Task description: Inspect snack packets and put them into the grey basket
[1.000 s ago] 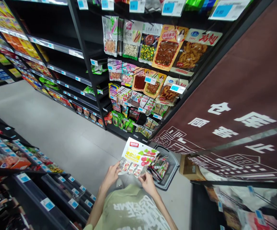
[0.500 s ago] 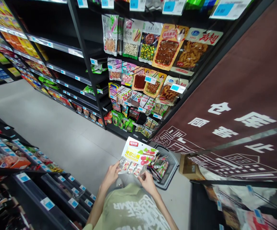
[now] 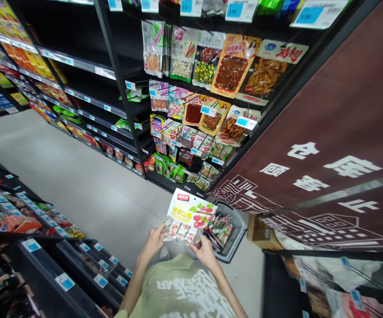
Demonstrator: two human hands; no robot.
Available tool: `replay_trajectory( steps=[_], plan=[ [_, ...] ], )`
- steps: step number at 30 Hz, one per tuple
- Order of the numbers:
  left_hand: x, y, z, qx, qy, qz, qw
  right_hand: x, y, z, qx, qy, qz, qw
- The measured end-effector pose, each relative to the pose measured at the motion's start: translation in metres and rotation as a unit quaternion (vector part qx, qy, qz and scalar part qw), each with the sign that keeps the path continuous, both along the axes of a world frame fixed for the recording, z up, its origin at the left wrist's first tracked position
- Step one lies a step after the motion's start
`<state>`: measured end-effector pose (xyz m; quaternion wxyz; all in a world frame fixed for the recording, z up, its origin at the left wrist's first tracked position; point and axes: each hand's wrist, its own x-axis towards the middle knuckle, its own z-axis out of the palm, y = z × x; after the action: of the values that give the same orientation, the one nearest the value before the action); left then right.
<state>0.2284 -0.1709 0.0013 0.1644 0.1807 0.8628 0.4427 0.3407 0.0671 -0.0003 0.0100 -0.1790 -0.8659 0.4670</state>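
A white snack bag (image 3: 186, 212) with printed red berries and yellow lettering is held up in front of my body. Small wrapped pieces show through its clear lower part. My left hand (image 3: 155, 240) pinches the bag's lower left edge. At the lower right corner, the fingers of my right hand (image 3: 204, 251) are closed on it. Behind the bag, on the floor to the right, stands a grey shopping basket (image 3: 238, 240) with several snack packets (image 3: 223, 229) inside. The bag overlaps part of the basket's left side.
Ahead, a black rack (image 3: 125, 66) carries hanging snack bags (image 3: 233, 66) with price tags. A brown curtain (image 3: 310, 132) with white characters hangs at right, above a cardboard box (image 3: 262, 234). Low shelving (image 3: 55, 282) stands at left along the grey floor (image 3: 95, 190).
The bag has shifted very slightly left and up, still between both hands. The basket and the racks look the same.
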Motion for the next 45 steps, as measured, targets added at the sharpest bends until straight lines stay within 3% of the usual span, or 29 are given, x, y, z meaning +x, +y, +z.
replay_trajectory(
  steps=[8, 23, 32, 45],
  plan=[
    [0.000, -0.002, -0.008, 0.005, 0.005, 0.018, 1.000, -0.001, -0.001, -0.009, 0.045, 0.013, 0.007, 0.999],
    [0.001, -0.003, -0.003, -0.022, -0.017, 0.015, 0.999, -0.004, 0.000, -0.002, -0.022, 0.016, 0.006, 1.000],
    [0.001, -0.001, 0.000, -0.002, -0.006, -0.001, 1.000, -0.002, 0.000, -0.015, -0.071, 0.011, -0.001, 0.997],
    [0.001, -0.001, -0.007, 0.012, -0.013, 0.025, 1.000, 0.000, -0.001, -0.017, -0.094, 0.009, 0.006, 0.996]
  ],
)
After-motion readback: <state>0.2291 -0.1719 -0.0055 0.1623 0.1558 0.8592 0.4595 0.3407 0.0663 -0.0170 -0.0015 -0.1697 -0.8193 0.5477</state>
